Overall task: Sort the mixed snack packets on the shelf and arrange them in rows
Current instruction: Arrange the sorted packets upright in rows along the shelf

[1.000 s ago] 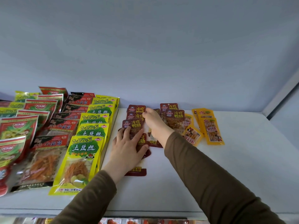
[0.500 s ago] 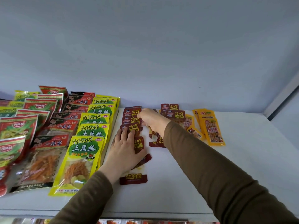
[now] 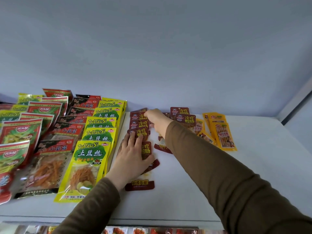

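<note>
Small dark-red duck-snack packets (image 3: pixel 138 123) lie overlapped in a column at the shelf's middle. My left hand (image 3: pixel 131 156) presses flat on the lower packets of this column, fingers spread. My right hand (image 3: pixel 156 119) reaches to the column's far end and touches the top packets there; its fingertips are hidden behind the hand. More dark-red packets (image 3: pixel 184 118) lie loose to the right, partly under my right arm. Beyond them lie small yellow packets (image 3: pixel 223 135).
Rows of yellow TuDouSi bags (image 3: pixel 94 144), black-and-red bags (image 3: pixel 67 130) and red-and-green bags (image 3: pixel 22 130) fill the left of the white shelf (image 3: pixel 253 166). The blue back wall stands just behind. A lower shelf with packets shows below the front edge.
My right hand has moved left, from the loose packets to the top of the dark-red column. The column has shifted slightly left under my left hand.
</note>
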A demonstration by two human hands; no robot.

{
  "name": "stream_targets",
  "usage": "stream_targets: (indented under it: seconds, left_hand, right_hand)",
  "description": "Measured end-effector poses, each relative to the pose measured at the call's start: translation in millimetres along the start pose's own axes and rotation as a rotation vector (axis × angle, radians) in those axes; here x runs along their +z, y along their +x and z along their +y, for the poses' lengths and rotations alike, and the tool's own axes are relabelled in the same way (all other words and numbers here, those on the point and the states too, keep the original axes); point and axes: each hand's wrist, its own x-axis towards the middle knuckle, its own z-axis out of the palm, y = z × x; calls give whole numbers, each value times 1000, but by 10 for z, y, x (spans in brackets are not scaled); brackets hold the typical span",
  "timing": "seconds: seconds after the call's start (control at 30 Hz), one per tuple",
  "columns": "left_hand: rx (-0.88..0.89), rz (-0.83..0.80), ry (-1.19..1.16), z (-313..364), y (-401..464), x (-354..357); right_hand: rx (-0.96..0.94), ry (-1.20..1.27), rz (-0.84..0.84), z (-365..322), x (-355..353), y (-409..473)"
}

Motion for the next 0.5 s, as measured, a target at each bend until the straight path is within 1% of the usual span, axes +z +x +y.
stream_targets:
  seconds: [0.17, 0.3, 0.4, 0.5]
  left_hand:
    - [17, 14, 16, 6, -33, 13]
    - [43, 36, 75, -17, -41, 12]
    - [70, 46, 135, -42, -15, -13]
    - [104, 37, 191, -78, 49, -85]
  right_hand:
    - [-71, -118, -14, 18, 100, 59]
    - [-183, -285, 65, 113, 118, 108]
    - [-206, -207, 80, 177, 153, 128]
    - [-204, -22, 100, 203, 217, 168]
